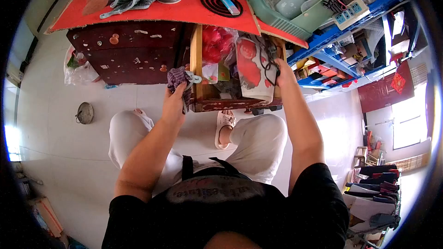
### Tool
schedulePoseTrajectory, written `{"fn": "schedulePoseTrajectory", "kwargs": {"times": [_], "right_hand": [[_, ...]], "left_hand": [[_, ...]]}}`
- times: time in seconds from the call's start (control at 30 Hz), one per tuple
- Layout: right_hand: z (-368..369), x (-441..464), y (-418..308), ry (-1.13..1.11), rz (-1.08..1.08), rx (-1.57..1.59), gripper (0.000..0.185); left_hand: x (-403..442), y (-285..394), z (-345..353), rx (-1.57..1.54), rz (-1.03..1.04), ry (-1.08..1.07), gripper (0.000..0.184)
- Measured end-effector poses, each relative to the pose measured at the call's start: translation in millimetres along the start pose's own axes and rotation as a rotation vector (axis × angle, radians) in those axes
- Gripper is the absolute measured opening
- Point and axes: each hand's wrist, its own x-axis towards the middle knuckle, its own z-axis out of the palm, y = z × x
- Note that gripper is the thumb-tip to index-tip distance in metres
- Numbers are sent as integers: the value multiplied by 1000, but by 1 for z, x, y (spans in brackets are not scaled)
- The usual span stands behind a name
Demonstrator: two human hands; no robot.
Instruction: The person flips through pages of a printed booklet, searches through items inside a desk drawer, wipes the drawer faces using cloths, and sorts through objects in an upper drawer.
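You're in a lived-in home room, shown by the clothes rack [376, 184] lower right and wooden drawers [124, 53] upper left.

A crumpled purple knitted bundle [177, 79] with a pale band at its side is bunched in the left hand [174, 103], beside the open drawer's wooden side. In the drawer [197, 60], a white bag [253, 71] with large red patches slants up over the front edge, and a looped dark cord [269, 62] lies along it, by the right hand's [286, 74] fingers.
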Motion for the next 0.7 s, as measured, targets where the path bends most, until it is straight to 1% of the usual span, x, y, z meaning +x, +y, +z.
{"fn": "schedulePoseTrajectory", "kwargs": {"times": [0.1,0.17,0.2,0.23,0.3,0.33,0.37,0.43,0.47,0.5,0.57,0.6,0.63,0.7], "right_hand": [[6,14,-2,-54,43,-94,19],[22,4,-6,52,-95,-399,20],[22,2,-8,9,-147,-503,24],[16,6,-5,13,-145,-504,24],[7,13,-2,33,-142,-552,33],[12,3,-3,103,-128,-570,41],[6,10,0,103,-128,-571,41],[10,8,3,193,-289,-1199,50],[9,6,1,204,-319,-1488,54],[9,8,6,205,-318,-1487,54],[6,14,16,188,-494,-1611,55],[8,13,15,162,-518,-1620,55],[9,11,15,164,-518,-1620,55],[13,8,13,58,-349,-1595,60]], "left_hand": [[0,-1,2,-45,27,7,28],[-1,2,5,-33,15,22,28],[-1,2,6,-19,4,35,28],[-1,2,6,-18,0,34,28],[1,1,3,-44,-49,-12,32],[2,-1,3,-45,-51,-12,32],[4,-3,2,-45,-19,-22,29],[5,-5,1,-42,12,-32,26],[4,-5,2,-34,9,-25,26],[4,-4,3,-26,7,-18,25],[0,-1,8,-37,-3,6,25],[-1,0,10,-51,-13,31,24],[-1,0,10,-50,-13,29,24],[-1,0,9,-51,-8,1,25]]}}
